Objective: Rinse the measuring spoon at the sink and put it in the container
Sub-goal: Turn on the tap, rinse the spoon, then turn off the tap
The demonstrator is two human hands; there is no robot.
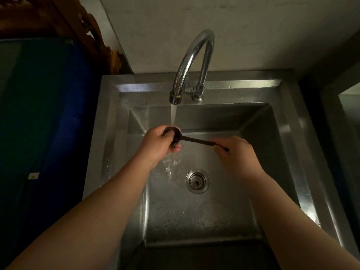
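Observation:
A dark measuring spoon (196, 140) lies level over the steel sink (292, 133), held at both ends. My left hand (159, 145) wraps its fingers around the round bowl, right under the stream of water (173, 115) falling from the curved chrome tap (191, 61). My right hand (236, 154) pinches the far end of the handle. Most of the bowl is hidden by my left fingers. No container shows in this view.
The round drain strainer (197, 181) sits in the wet basin floor below my hands. A blue and dark green surface (48, 114) stands left of the sink, with carved wood (81, 22) above it. A plain wall runs behind the tap.

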